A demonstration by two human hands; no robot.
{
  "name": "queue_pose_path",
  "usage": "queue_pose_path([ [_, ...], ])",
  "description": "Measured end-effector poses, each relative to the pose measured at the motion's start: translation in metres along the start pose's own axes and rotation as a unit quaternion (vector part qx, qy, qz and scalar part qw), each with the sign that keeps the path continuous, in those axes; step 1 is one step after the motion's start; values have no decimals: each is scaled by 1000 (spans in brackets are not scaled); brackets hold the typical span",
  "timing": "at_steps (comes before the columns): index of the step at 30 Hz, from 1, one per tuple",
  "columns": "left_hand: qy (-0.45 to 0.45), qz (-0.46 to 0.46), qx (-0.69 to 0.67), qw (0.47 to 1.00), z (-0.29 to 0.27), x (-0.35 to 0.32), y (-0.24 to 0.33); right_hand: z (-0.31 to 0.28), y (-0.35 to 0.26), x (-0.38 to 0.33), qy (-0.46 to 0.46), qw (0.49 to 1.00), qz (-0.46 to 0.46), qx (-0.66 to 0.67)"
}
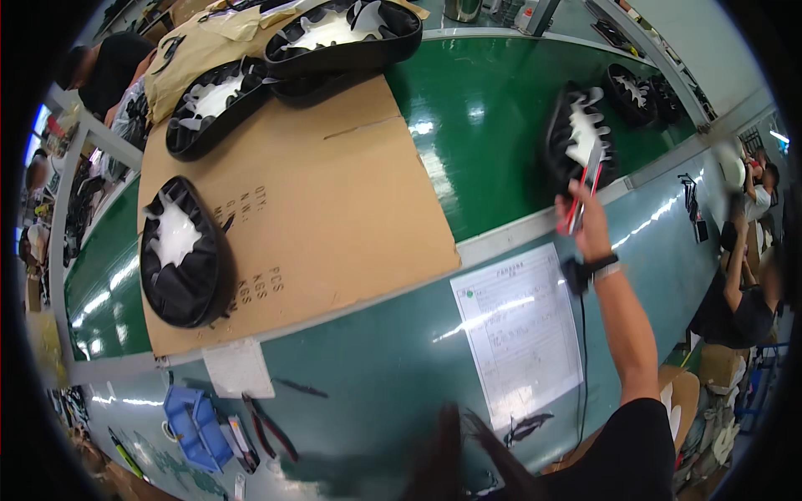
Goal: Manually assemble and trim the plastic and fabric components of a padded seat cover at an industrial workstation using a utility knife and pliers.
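Observation:
My right hand (582, 224) is closed round a slim red-and-grey tool (590, 179) with two red-edged arms; blur hides its exact kind. The tool's tip lies over a black oval padded part (575, 125) with a white inside and ruffled black edges, on the green surface at the right. A black band (595, 269) is on my right wrist. My left hand does not show.
Similar black parts lie on the cardboard (334, 200) at the left, stacked at the back, and at the far right (631, 93). Nearer are a printed sheet (520, 326), blue bin (196, 427), pliers (269, 430) and a dark cord (584, 359). People work at both sides.

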State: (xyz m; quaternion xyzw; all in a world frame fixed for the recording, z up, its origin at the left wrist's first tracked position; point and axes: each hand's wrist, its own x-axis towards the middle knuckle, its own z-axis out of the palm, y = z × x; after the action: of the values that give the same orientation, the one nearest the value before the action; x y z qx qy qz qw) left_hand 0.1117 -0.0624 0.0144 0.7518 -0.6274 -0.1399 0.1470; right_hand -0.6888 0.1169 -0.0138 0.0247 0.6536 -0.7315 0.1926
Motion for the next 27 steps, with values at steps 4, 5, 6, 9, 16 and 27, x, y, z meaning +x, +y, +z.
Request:
queue_pose_path([
  [4,-144,-40,-170,974,30,-23,82,-5,33,-179,-102,985,75,-113],
  [5,-214,73,-331,916,37,-23,72,-4,30,-226,-172,962,113,-178],
  [6,-221,69,-339,912,42,-37,112,-9,24,-267,-201,932,158,-257],
  [9,-298,-8,-438,848,40,-68,155,-14,45,-363,-384,830,79,-397],
  [16,-315,-6,-367,875,47,-73,41,-24,98,-468,-525,748,-89,-396],
  [27,-191,343,-170,904,62,-167,102,10,101,-514,-392,787,-183,-440],
])
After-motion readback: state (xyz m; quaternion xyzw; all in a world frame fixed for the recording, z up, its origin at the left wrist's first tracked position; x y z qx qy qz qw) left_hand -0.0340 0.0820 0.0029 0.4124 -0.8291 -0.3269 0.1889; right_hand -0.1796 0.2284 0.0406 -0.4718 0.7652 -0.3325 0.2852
